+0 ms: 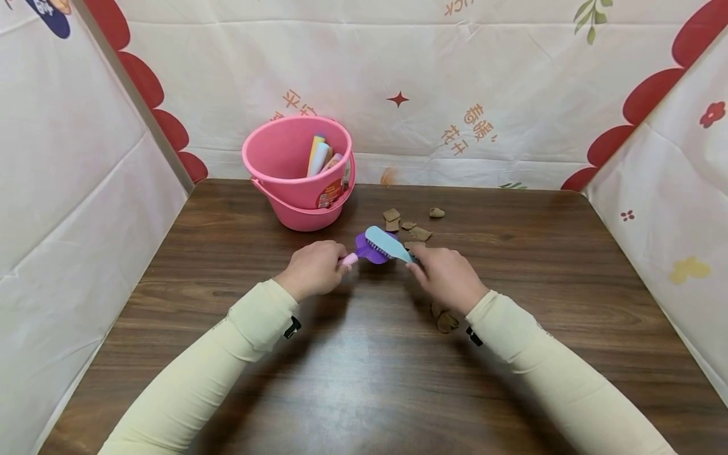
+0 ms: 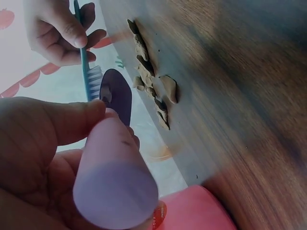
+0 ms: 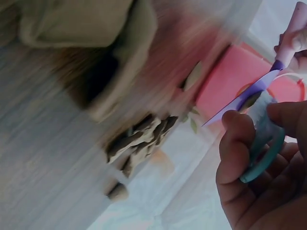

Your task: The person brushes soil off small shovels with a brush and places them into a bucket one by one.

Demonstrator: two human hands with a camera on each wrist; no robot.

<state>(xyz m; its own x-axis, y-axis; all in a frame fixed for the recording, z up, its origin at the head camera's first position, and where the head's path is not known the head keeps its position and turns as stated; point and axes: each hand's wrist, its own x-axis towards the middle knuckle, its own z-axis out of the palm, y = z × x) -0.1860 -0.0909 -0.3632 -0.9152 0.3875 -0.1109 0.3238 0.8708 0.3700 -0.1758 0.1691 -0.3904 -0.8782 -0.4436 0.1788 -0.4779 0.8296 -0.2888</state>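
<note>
My left hand (image 1: 315, 268) grips the pink handle of a small purple shovel (image 1: 368, 253). In my right hand (image 1: 451, 276) is a light blue brush (image 1: 385, 241), its bristles against the shovel's blade. The right wrist view shows a brown piece (image 3: 250, 101) between blade and bristles. Both tools look raised off the table in the left wrist view. Several thin, curled brown scraps (image 1: 421, 233) lie just beyond the brush. More scraps (image 1: 447, 322) lie beside my right wrist, partly hidden under it; their material is hard to tell.
A pink bucket (image 1: 296, 205) with its handle down stands at the back left of the brown wooden table (image 1: 341, 392). Colourful tube-like things (image 1: 320, 159) stick up inside it. Printed white cloth (image 1: 392, 57) hangs behind and along both sides.
</note>
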